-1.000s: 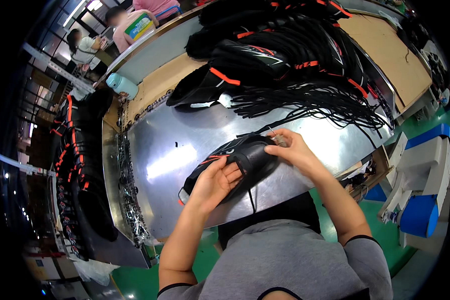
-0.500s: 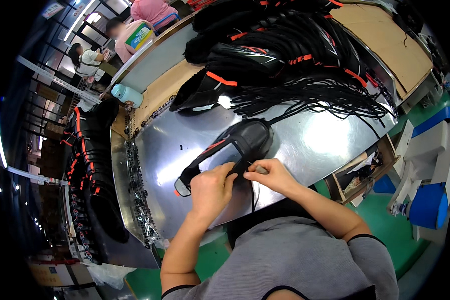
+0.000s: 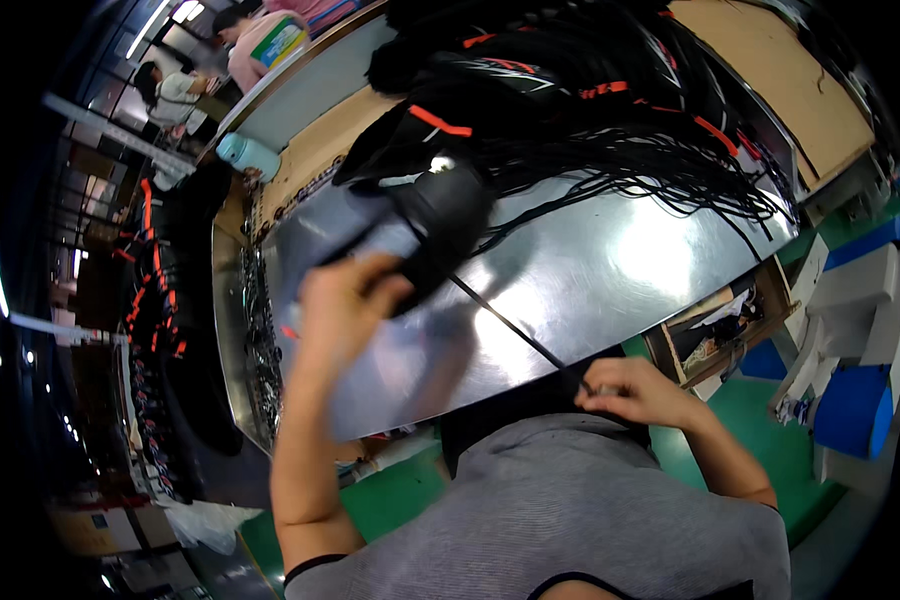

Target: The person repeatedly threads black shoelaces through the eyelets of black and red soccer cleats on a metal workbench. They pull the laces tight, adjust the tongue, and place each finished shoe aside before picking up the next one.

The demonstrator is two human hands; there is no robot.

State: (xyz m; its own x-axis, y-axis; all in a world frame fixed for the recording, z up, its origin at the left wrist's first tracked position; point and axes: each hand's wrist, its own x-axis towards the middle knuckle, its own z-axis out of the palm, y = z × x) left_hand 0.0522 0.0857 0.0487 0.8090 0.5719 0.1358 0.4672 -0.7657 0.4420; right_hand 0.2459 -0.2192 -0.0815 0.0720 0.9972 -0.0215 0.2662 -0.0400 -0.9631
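Observation:
My left hand (image 3: 342, 300) grips a black boot upper (image 3: 456, 208), which is lifted at a tilt over the metal tabletop and smeared by motion. From the upper a black lace (image 3: 515, 328) runs taut, down and to the right. Its end part is pinched in my right hand (image 3: 635, 390), close to the table's near edge. Whether a small tool is also in my right fingers cannot be made out. Behind the upper lies a bundle of loose black laces (image 3: 660, 178).
A large pile of black boot uppers (image 3: 530, 85) with orange tabs fills the table's far side. More uppers (image 3: 165, 300) hang in a row at left. A light-blue bottle (image 3: 248, 155) stands at the far left corner. An open drawer (image 3: 735, 325) juts out at right. Other people sit beyond.
My left hand has raised the boot upper and moved it left and away. My right hand has drawn back to the right, stretching the lace between them.

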